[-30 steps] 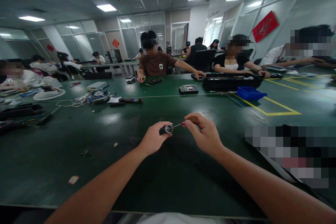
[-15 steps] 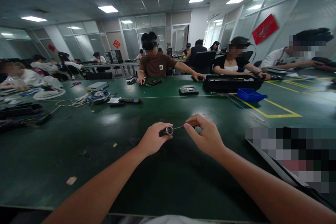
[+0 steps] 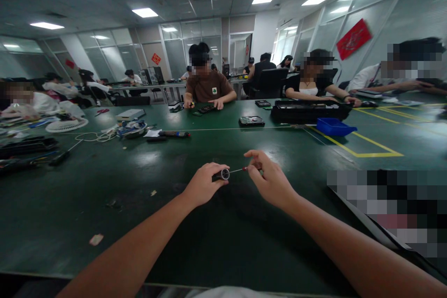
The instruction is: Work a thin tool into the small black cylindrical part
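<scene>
My left hand (image 3: pixel 202 184) is closed around a small black cylindrical part (image 3: pixel 222 175) with a silver ring at its end, held just above the green table (image 3: pixel 209 237). My right hand (image 3: pixel 270 178) pinches the red handle of a thin screwdriver (image 3: pixel 240 169). The metal tip of the screwdriver points left and meets the ring end of the part. Both hands hover near the middle of the table, close together.
Other people sit along the far side and at the left and right ends. A blue bin (image 3: pixel 333 126), a long black case (image 3: pixel 309 110), a black device (image 3: pixel 251 121), tools (image 3: pixel 169 134) and cables (image 3: pixel 94 137) lie on the far half. A dark device sits at right.
My hands have stayed almost still, with the right fingers shifting slightly on the screwdriver. The person opposite in the brown shirt drew the outstretched arm back in.
</scene>
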The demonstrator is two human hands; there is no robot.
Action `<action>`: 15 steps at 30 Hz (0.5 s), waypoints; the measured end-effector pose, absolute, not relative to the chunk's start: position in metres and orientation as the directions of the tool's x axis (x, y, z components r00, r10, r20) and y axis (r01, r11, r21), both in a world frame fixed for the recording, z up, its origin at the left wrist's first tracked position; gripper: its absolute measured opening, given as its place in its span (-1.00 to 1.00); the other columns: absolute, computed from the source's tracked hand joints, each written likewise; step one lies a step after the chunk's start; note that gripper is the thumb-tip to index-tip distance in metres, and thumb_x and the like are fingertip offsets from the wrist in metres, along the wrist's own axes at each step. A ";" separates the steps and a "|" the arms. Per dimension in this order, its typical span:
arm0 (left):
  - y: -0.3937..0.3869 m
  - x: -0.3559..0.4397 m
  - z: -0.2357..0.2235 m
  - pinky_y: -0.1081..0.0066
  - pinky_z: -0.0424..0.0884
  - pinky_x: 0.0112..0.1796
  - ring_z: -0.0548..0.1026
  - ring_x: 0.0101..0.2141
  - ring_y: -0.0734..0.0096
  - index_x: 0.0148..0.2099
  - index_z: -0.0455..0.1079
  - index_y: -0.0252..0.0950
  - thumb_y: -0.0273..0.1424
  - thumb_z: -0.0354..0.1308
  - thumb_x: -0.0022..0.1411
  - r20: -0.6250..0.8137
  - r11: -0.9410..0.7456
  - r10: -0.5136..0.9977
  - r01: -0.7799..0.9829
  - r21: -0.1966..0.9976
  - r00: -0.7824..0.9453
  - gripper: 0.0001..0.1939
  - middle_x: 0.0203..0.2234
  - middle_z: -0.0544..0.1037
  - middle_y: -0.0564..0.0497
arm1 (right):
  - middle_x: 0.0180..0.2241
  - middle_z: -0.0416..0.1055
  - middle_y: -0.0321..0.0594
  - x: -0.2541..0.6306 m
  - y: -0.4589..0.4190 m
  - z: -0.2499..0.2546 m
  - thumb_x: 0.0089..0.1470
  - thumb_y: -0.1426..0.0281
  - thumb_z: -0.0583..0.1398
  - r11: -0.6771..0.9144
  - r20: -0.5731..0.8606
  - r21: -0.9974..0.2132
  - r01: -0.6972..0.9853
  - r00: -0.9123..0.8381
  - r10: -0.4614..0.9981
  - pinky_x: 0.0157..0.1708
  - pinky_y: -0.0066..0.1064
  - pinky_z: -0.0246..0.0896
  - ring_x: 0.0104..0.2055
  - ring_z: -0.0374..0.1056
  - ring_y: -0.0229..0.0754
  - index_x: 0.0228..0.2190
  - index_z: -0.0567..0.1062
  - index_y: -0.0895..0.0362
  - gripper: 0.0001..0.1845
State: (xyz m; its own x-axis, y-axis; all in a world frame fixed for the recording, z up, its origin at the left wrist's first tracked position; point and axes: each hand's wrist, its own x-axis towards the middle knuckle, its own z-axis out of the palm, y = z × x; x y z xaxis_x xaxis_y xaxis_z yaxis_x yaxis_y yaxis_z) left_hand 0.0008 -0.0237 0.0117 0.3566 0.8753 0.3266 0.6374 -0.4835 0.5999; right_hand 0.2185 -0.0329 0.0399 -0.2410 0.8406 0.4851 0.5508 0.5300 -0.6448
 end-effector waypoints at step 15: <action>-0.021 -0.003 0.010 0.20 0.32 0.02 0.44 -0.04 0.21 0.05 0.46 -0.17 -0.44 0.27 0.16 0.324 -0.485 0.874 0.644 0.591 0.361 -0.62 -0.08 0.53 -0.03 | -0.40 0.47 -0.24 0.215 -0.034 0.040 0.19 0.35 0.06 0.481 0.422 -0.687 0.544 -0.240 0.874 -0.45 -0.37 0.18 -0.40 0.40 -0.15 -0.18 0.35 0.07 -0.84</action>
State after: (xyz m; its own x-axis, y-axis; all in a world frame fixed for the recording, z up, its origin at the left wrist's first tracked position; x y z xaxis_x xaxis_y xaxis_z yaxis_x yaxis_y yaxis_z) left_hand -0.0029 -0.0211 0.0102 0.3612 0.8745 0.3237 0.6445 -0.4850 0.5911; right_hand 0.2149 -0.0345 0.0403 -0.2398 0.8744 0.4219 0.5443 0.4809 -0.6874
